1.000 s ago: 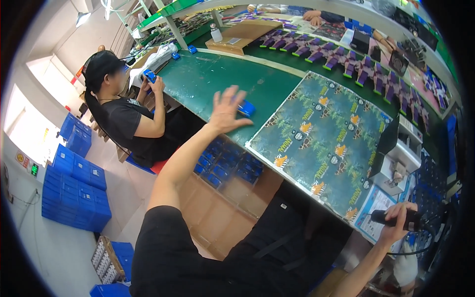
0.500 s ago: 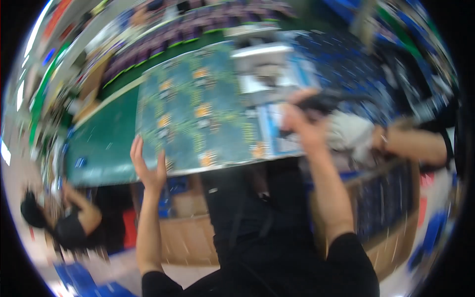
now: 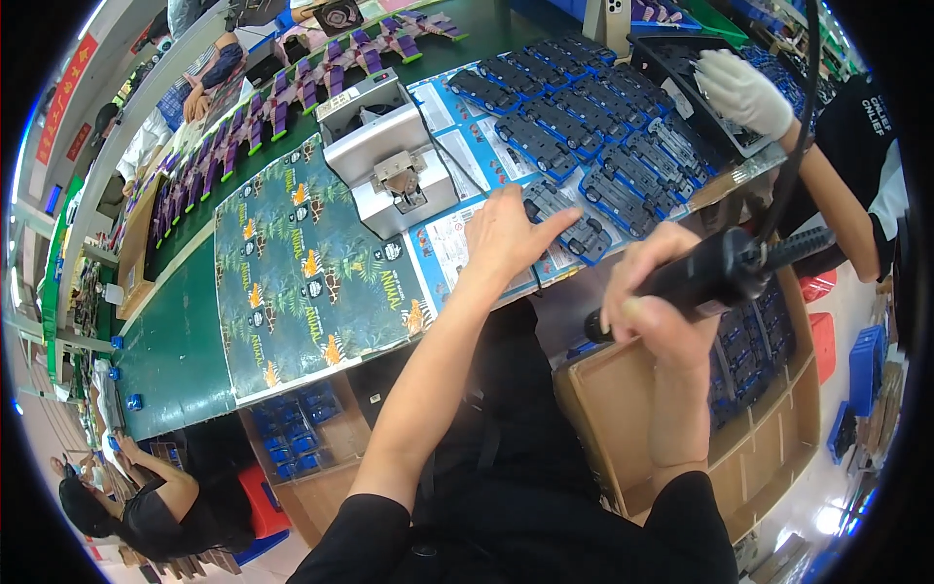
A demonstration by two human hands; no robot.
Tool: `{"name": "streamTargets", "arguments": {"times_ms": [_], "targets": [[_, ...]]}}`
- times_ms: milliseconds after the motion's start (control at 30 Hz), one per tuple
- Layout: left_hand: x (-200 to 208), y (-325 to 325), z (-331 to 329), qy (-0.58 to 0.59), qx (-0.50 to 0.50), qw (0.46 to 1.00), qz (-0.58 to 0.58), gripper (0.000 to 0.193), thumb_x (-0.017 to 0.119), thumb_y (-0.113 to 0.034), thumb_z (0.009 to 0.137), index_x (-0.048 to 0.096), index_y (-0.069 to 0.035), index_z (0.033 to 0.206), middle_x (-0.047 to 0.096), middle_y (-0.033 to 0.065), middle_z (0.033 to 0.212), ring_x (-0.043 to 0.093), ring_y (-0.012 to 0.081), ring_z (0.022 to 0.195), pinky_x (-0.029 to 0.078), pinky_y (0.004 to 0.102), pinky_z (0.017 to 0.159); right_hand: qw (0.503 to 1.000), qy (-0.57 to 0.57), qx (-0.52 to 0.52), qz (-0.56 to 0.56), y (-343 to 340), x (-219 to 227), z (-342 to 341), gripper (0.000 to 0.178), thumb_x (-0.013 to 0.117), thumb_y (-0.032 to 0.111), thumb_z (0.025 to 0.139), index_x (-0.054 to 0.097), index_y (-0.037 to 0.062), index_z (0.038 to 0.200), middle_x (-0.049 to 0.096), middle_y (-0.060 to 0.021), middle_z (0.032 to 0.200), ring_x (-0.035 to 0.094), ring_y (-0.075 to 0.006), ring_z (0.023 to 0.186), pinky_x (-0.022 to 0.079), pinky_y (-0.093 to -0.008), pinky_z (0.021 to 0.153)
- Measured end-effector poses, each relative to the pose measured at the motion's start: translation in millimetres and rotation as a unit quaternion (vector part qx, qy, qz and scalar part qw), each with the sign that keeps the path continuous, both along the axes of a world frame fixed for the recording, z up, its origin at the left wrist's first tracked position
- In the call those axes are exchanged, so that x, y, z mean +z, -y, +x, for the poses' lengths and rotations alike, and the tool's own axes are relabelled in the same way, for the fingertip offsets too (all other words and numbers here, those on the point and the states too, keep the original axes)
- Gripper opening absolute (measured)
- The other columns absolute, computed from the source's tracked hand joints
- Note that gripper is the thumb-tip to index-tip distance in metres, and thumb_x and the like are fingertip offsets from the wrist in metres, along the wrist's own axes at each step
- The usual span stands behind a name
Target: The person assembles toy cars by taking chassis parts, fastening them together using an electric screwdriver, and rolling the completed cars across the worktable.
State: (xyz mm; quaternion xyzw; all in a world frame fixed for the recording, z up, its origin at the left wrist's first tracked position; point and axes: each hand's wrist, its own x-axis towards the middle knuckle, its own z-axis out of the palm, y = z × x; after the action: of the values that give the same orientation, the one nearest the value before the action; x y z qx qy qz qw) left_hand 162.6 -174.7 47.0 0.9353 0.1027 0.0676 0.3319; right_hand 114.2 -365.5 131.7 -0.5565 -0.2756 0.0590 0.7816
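A black corded electric screwdriver [image 3: 715, 277] is wrapped in the fingers of my right hand [image 3: 666, 311], held above the cardboard box at the table's front edge. With fingers spread, my left hand [image 3: 506, 234] is at the near end of a row of toy car chassis. Its thumb reaches over one grey and blue chassis [image 3: 582, 234], lying wheels up; I cannot tell whether it touches. Left of that hand stands a silver metal fixture [image 3: 394, 161] with a small bracket on its front.
Several similar chassis [image 3: 555, 136] lie in rows to the right, on printed sheets. A black tray [image 3: 671, 78] holds a co-worker's white-gloved hand [image 3: 744, 95]. Purple parts [image 3: 282, 112] line the table's far side. Cardboard boxes [image 3: 608, 419] stand below the front edge.
My left hand has moved right, from the table's front edge to the chassis. My right hand has come back nearer me with the screwdriver. The co-worker's gloved hand has moved away to the tray.
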Motion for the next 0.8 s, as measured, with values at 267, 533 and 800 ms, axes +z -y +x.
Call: {"name": "streamTargets", "arguments": {"times_ms": [267,533,800], "targets": [[-19.2,-0.9,-26.5,0.137,0.027,0.926,-0.351,0.057,0.092,-0.031,0.062,0.062,0.001,0.099,0.070,0.0114,0.087,0.068,0.0208,0.081,0.054,0.0338,0.074,0.995,0.008,0.020,0.093,2.9,3.0,10.7,0.021,0.070,0.007,0.079,0.052,-0.0001,0.087,0.056,-0.0083,0.064,0.054,-0.0133,0.048,0.048,-0.0258,0.050],[1.7,-102.5,-132.0,0.195,0.085,0.812,-0.543,0.043,0.085,0.000,0.069,0.064,-0.003,0.107,0.071,0.0063,0.095,0.067,0.0141,0.088,0.054,0.0299,0.081,0.988,0.022,0.099,0.119,-43.5,-0.8,9.6,0.019,0.062,0.011,0.088,0.048,0.0005,0.095,0.050,-0.0077,0.064,0.048,-0.0145,0.049,0.047,-0.0282,0.052],[-25.8,-143.2,-171.6,0.271,0.140,0.716,-0.628,0.028,0.077,-0.012,0.085,0.063,-0.005,0.107,0.068,0.0040,0.096,0.066,0.0136,0.085,0.055,0.0294,0.078,0.970,0.037,0.206,0.124,-124.7,3.0,-3.1,0.019,0.059,0.015,0.090,0.048,0.0016,0.098,0.052,-0.0082,0.068,0.051,-0.0152,0.052,0.047,-0.0289,0.056]]}}
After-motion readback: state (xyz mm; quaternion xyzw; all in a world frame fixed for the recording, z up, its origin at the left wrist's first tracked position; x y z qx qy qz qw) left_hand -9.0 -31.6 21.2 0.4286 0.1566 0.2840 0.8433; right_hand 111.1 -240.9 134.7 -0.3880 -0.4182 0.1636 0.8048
